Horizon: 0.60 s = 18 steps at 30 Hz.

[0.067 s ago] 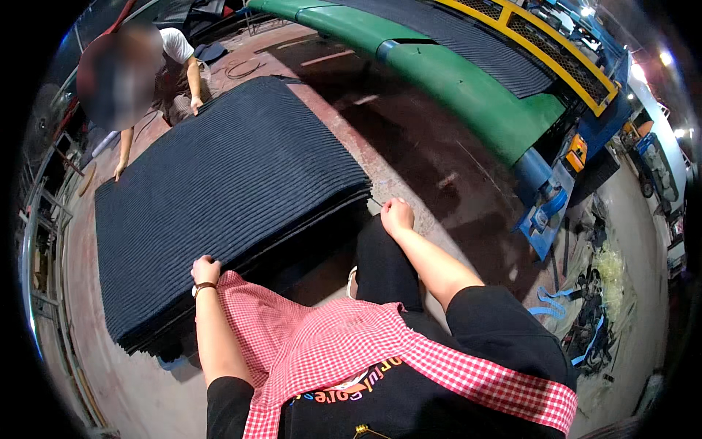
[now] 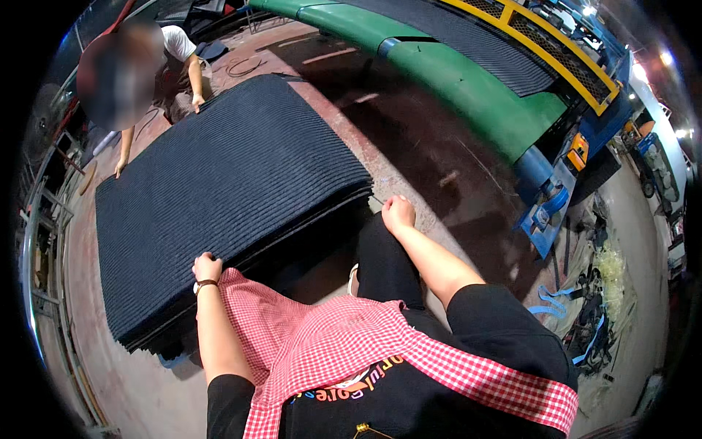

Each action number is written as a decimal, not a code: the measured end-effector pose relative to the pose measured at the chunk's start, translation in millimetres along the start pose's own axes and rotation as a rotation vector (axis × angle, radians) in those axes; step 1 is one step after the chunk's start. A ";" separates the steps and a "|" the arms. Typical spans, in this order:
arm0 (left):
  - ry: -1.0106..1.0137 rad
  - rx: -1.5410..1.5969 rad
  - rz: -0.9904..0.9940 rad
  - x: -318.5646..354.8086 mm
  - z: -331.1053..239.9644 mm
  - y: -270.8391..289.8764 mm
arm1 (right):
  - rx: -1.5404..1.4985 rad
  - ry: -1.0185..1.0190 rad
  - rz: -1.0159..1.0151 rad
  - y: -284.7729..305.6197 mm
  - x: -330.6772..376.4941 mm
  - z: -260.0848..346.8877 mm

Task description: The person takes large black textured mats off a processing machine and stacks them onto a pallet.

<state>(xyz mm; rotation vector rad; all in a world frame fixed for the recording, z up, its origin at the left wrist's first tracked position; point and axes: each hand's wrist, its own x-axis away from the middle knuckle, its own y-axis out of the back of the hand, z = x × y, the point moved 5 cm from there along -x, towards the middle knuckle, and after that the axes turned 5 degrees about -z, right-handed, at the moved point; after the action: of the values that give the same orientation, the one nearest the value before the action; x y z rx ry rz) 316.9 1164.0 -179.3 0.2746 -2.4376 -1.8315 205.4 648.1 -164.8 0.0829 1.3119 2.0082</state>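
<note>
A stack of black ribbed sheets (image 2: 219, 172), rubber-like, lies in front of me. My left hand (image 2: 208, 268) is closed at the near edge of the stack, its fingers curled on the rim of the top sheet. By the near right corner, my right hand (image 2: 398, 213) is closed in a fist beside the stack. A thin dark strand reaches from that corner toward it; what the fingers hold is hidden. Across the stack, a co-worker's two hands (image 2: 197, 103) touch the far left edge. My red checked apron (image 2: 329, 322) drapes close to my left hand.
A large machine with a green belt (image 2: 468, 99) and yellow guard frame (image 2: 541, 51) stands at the far right. Blue straps (image 2: 552, 301) and dark scraps lie on the floor at right. Metal rails (image 2: 55, 278) line the left side.
</note>
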 end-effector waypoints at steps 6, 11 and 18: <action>-0.035 0.029 0.046 -1.3 -10.9 -0.2 | 0.153 0.066 -0.050 2.7 -6.2 5.4; -0.077 0.000 0.057 0.6 -4.7 -1.6 | 0.193 0.018 0.105 -1.0 -7.0 16.9; -0.030 0.090 0.073 -3.2 -0.7 -6.4 | 0.182 0.025 0.080 -1.2 -6.8 15.9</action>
<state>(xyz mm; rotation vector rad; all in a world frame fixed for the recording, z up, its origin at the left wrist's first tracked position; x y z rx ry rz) 320.8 1162.2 -185.1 0.1623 -2.5184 -1.7115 217.8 656.6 -156.0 0.1985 1.5271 1.9568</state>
